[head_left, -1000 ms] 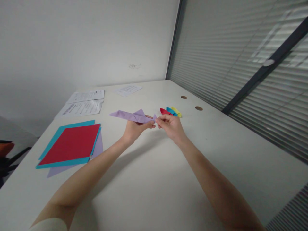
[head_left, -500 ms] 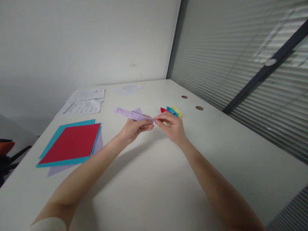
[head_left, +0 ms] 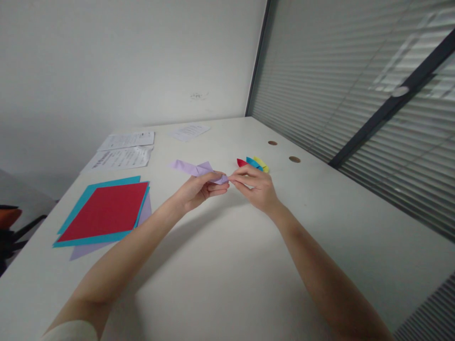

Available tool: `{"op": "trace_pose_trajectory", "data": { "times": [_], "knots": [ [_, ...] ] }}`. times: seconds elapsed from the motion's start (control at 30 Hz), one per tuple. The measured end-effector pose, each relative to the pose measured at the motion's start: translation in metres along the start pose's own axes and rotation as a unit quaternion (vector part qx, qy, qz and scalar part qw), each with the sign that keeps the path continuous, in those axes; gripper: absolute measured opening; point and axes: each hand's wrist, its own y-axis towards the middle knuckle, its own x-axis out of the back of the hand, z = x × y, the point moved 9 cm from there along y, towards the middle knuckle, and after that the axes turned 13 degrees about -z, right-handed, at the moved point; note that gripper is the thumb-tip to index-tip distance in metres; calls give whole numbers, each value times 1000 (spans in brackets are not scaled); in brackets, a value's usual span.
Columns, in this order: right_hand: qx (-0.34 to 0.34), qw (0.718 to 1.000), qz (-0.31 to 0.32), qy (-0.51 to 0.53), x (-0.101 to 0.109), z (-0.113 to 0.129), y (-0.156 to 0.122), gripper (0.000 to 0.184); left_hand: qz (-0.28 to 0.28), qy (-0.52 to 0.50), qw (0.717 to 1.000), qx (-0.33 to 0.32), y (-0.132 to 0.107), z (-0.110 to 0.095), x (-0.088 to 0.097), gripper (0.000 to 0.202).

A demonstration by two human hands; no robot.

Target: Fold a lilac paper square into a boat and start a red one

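Note:
A long strip of folded purple paper [head_left: 190,168] is held above the table, with a small peak standing up near its middle. My left hand [head_left: 199,189] grips it from below, thumb on top and fingers underneath. At the paper's right end, the fingertips of my right hand [head_left: 256,187] pinch the narrow tip. Part of the paper is hidden by the left thumb. Just behind my right hand lie folded paper pieces: a red one [head_left: 241,162], a blue one [head_left: 254,164] and a yellow one [head_left: 261,164].
On the left, a stack of square sheets has a red sheet [head_left: 106,210] on top, with blue and purple ones below. Printed papers [head_left: 122,157] lie at the table's back left, another printed sheet [head_left: 191,132] farther back. A blind-covered glass partition [head_left: 305,90] borders the right.
My left thumb has shifted on the purple paper, which is turned slightly so more of its right part shows. My right hand has moved a little to the right, still pinching the tip.

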Motion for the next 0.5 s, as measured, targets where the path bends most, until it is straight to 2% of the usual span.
{"op": "trace_pose_trajectory", "data": {
  "times": [0.1,0.2,0.27,0.37,0.5],
  "knots": [
    [-2,1000,10,8,-2,-1,-1,18,5,20,1000,-23,2,-1,1,19],
    [-32,999,11,17,-4,-6,-2,16,5,35,998,-55,2,-4,2,27],
    [-79,996,-12,36,-4,-13,-3,15,0,40,995,-93,1,-10,2,30],
    [-187,978,-42,78,-5,-29,-8,20,0,66,983,-173,-5,-22,-1,30],
    [-268,954,-32,129,-14,-38,-12,31,-3,102,968,-230,-9,-28,-4,26]
  ]
}}
